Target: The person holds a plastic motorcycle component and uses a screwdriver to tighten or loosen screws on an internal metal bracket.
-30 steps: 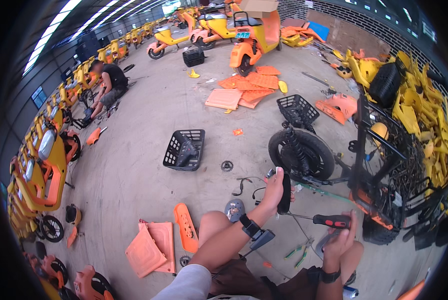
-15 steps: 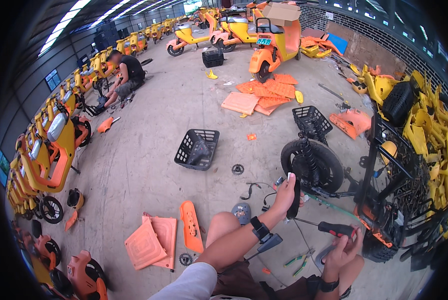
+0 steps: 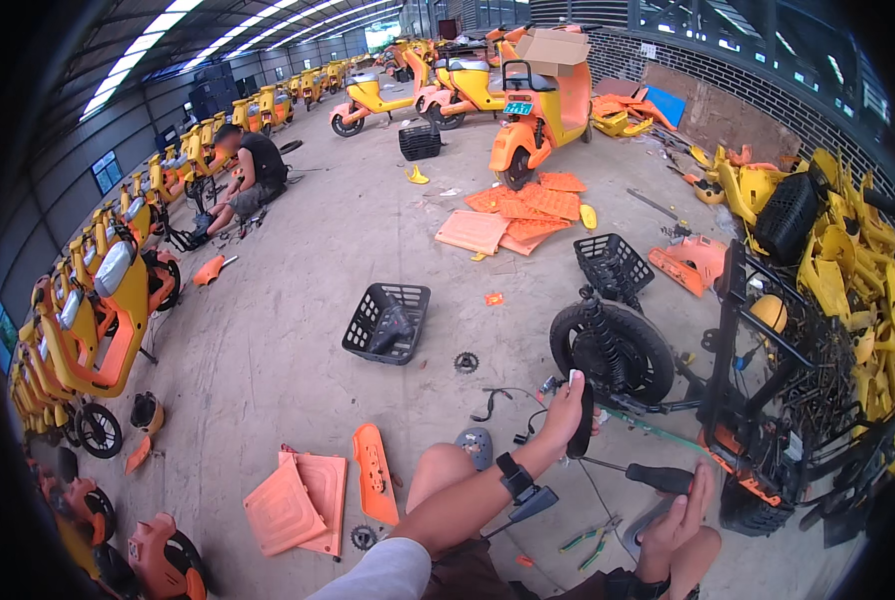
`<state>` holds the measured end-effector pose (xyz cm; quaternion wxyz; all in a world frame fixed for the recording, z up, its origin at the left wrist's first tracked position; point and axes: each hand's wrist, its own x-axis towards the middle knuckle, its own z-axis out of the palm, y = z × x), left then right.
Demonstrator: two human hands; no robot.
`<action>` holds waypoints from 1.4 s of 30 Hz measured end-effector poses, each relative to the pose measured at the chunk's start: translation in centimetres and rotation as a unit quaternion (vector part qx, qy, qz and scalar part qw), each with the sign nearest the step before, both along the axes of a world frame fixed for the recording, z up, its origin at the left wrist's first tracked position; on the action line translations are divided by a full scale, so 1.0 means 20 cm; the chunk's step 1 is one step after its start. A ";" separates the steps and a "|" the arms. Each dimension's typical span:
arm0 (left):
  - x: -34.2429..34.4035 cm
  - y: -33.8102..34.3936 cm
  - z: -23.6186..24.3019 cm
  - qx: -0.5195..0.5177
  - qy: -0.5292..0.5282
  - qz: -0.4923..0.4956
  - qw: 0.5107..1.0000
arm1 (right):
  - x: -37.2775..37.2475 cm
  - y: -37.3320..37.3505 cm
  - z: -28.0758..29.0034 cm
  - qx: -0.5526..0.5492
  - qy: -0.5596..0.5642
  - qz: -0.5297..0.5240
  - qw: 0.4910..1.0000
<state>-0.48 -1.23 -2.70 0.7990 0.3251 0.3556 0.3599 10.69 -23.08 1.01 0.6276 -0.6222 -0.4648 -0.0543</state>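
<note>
My left hand (image 3: 562,420) is closed round a dark, elongated part (image 3: 584,420), with the thumb along its upper end and a small white bit showing at the thumb tip. A screwdriver (image 3: 660,478) with a black handle points left, its shaft reaching the lower end of that part; whether the tip is seated in it is hidden. The handle's end rests between the thumb and fairly straight fingers of my right hand (image 3: 676,522). Below the shaft, green-handled pliers (image 3: 590,545) lie on the floor beside a thin cable.
A stripped scooter frame (image 3: 733,350) with its wheel (image 3: 613,352) lies at the right. Black baskets (image 3: 386,323), orange panels (image 3: 286,505) and a sprocket (image 3: 467,363) are on the floor. Yellow parts (image 3: 836,270) are heaped far right. Another person (image 3: 256,170) sits beside scooters at far left.
Both hands have dropped slightly in view, still with the dark part and the screwdriver. The right hand's fingers have straightened along the handle's end. The view has shifted slightly.
</note>
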 end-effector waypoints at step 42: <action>-0.02 0.00 -0.02 0.006 0.022 -0.016 1.000 | 0.08 0.02 -0.09 -0.008 -0.087 0.014 0.996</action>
